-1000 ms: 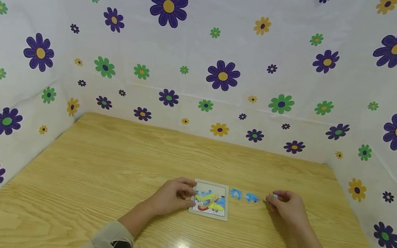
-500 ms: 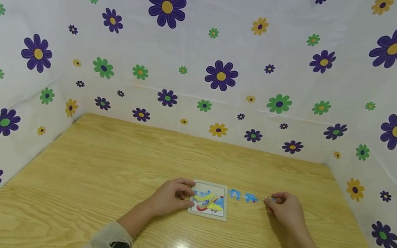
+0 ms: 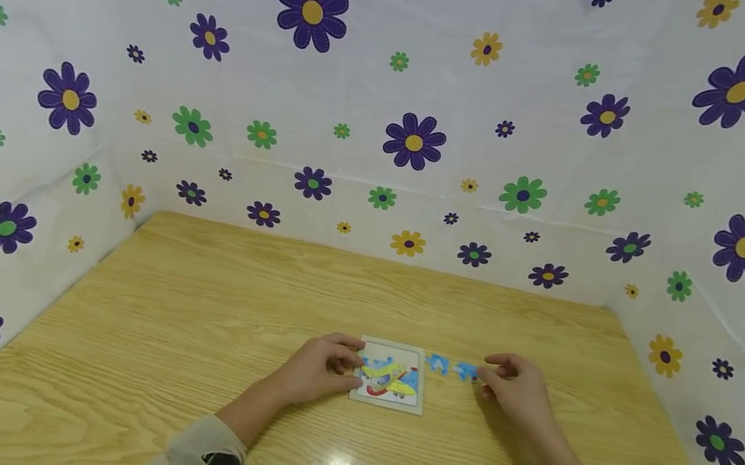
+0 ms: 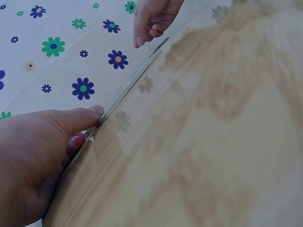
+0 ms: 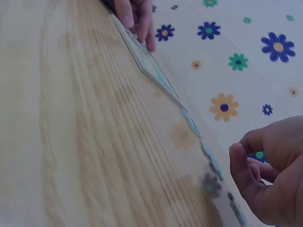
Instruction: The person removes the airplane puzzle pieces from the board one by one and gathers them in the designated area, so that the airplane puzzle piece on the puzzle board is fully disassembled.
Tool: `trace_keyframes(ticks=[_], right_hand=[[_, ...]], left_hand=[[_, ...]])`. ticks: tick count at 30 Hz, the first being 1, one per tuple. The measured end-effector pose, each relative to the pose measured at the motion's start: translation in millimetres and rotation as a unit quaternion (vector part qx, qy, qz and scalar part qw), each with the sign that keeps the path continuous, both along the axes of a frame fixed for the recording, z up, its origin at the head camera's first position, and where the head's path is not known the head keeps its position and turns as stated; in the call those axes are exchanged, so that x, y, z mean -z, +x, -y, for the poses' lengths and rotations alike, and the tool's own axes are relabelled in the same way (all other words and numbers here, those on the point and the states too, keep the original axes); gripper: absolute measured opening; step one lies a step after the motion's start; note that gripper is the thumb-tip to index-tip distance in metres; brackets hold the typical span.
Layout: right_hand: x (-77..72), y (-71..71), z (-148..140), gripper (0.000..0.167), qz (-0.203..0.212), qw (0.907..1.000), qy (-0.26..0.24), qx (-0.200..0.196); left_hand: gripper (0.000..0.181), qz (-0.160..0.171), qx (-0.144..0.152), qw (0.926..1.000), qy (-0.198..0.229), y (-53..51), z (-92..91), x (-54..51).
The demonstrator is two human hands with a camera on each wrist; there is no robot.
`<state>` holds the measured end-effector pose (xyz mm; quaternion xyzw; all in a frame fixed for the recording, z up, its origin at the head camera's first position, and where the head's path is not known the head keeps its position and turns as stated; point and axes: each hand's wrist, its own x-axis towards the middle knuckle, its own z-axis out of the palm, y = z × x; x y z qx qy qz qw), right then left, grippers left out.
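A small square jigsaw puzzle (image 3: 386,404) with a pale frame and a yellow aeroplane picture lies flat on the table. My left hand (image 3: 321,370) holds it by the left side, thumb and fingers against that edge. Two loose blue puzzle pieces lie to its right, the nearer puzzle piece (image 3: 438,364) close to the frame. My right hand (image 3: 521,386) has its thumb and index fingertips at the right end of the farther puzzle piece (image 3: 465,371). Beneath that hand, the right wrist view shows a third puzzle piece (image 5: 238,211), hidden in the head view. Nothing shows between the right fingertips.
The wooden table (image 3: 254,288) extends around the puzzle on every side. A white cloth (image 3: 355,91) printed with purple, green and orange flowers stands up along its back and both sides.
My right hand has moved left along the row of pieces to the middle one; the piece seen at its fingertips earlier no longer shows there. My left hand stays at the puzzle.
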<state>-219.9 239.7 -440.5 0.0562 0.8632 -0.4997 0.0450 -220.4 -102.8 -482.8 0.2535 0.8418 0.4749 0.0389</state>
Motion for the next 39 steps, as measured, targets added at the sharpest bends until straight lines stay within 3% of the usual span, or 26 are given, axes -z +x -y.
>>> trace_keyframes(ticks=[11, 18, 27, 31, 36, 39], right_hand=[[-0.9, 6.6, 45.1, 0.037, -0.009, 0.9944, -0.039, -0.097], [2.4, 4.4, 66.1, 0.035, -0.002, 0.9899, -0.059, -0.129], [9.1, 0.6, 97.4, 0.04, 0.007, 0.9682, -0.091, -0.233], [10.1, -1.1, 104.2, 0.043, 0.012, 0.9639, -0.09, -0.25], [12.0, -3.4, 108.0, 0.042, 0.026, 0.9664, -0.082, -0.242], [15.0, -4.4, 109.9, 0.04, 0.011, 0.964, -0.056, -0.26]], left_hand=[[0.024, 0.002, -0.004, 1.0, 0.002, 1.0, -0.9, -1.6], [0.026, 0.0, 0.002, 1.0, 0.002, 1.2, -2.4, -1.7], [0.026, -0.001, -0.004, 1.0, -0.008, -1.5, -0.8, -1.2], [0.028, -0.004, -0.002, 0.9999, -0.01, -1.7, -0.6, -1.4], [0.029, -0.004, 0.003, 1.0, -0.007, -1.6, -1.1, -0.7], [0.029, -0.006, 0.001, 1.0, -0.008, -1.4, -0.6, -0.3]])
